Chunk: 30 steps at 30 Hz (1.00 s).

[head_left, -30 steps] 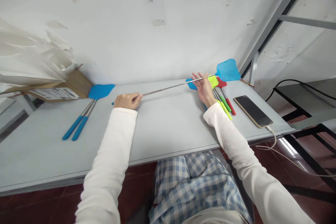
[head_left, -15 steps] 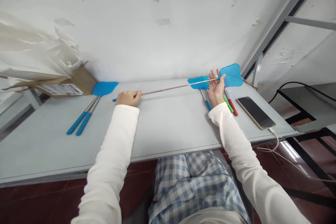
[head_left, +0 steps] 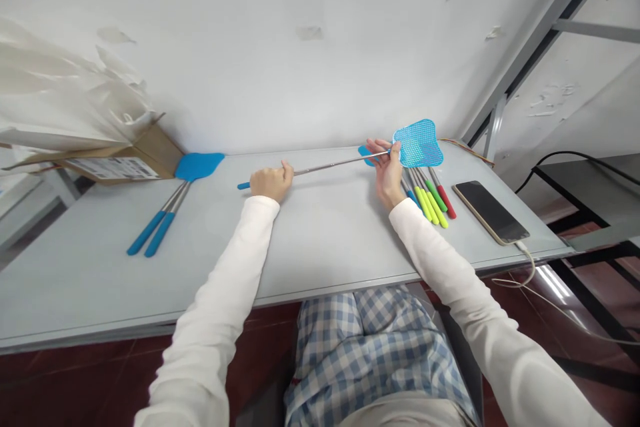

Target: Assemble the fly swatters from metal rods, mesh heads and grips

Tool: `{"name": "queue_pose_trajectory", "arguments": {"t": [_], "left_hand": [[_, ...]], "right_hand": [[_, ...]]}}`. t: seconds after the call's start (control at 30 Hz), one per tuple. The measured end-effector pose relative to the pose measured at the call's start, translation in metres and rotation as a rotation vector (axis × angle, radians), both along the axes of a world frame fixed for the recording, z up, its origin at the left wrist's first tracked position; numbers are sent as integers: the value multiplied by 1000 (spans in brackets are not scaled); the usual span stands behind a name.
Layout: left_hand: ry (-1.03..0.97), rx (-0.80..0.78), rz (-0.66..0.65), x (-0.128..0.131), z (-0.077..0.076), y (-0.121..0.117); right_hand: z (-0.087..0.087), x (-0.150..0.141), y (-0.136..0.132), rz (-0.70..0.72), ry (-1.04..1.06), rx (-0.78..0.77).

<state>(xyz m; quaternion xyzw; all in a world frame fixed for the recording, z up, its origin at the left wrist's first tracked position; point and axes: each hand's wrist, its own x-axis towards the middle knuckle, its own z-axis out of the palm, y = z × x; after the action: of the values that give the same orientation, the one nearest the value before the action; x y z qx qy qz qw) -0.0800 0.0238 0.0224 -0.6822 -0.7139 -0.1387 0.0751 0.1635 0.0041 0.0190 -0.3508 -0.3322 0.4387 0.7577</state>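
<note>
I hold a blue fly swatter (head_left: 417,144) with a telescopic metal rod stretched between my hands above the grey table (head_left: 320,240). My left hand (head_left: 270,182) is closed round its blue handle end. My right hand (head_left: 387,170) pinches the rod just below the blue mesh head. Under my right hand lies a bunch of swatters (head_left: 431,195) with yellow, green, red and blue handles.
Two blue swatters (head_left: 167,210) lie at the left, their heads by a cardboard box (head_left: 120,163) with white bags. A phone (head_left: 490,211) on a cable rests at the right. A metal frame stands beyond the table's right edge.
The rod has shortened: my left hand moved right toward my right hand, and the swatter head came slightly left and down.
</note>
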Motion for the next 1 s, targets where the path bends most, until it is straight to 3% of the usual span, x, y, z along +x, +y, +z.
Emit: {"name": "queue_pose_trajectory", "arguments": {"t": [0.37,0.73,1.0], "left_hand": [[-98,-16,-85,68,4,-36],[-162,-20,-53,63,6,-35],[-145,-5,-63,63,0,-34]], "right_hand": [[5,-68,-38,253,-148,15],[-1,-65,-33,408,-166,-34],[-2,-64,-35,336,-254,-17]]}}
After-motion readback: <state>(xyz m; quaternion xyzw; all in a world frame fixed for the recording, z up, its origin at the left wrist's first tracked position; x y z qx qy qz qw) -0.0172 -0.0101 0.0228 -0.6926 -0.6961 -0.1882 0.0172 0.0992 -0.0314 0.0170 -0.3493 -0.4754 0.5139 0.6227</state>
